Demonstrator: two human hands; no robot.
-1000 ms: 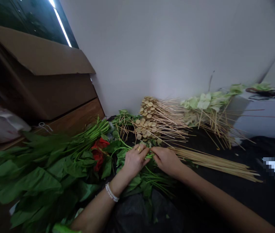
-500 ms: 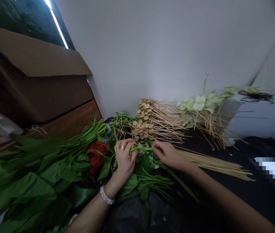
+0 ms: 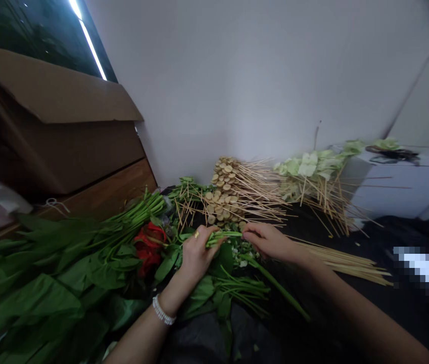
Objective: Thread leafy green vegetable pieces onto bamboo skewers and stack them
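Observation:
Between my two hands run some thin green stems (image 3: 231,234), held level over the pile. My left hand (image 3: 198,251), with a gold ring, is closed round their left part. The fingertips of my right hand (image 3: 269,240) pinch the right end. Just below lie loose leafy greens (image 3: 202,290) and cut stems (image 3: 244,283). One thick green stalk (image 3: 277,288) slants down to the right under my right hand. Whether a skewer is among the held stems I cannot tell.
Skewered pale round slices (image 3: 224,199) and skewered cabbage leaves (image 3: 308,164) are stacked against the wall. Bare wooden skewers (image 3: 350,264) lie to the right. Big leafy greens (image 3: 43,283), a red wrapping (image 3: 149,247) and a cardboard box (image 3: 85,151) stand left.
Both hands have come slightly lower and stay joined by the stems. My left hand has turned, its fingers now more hidden. The whole view has shifted a little.

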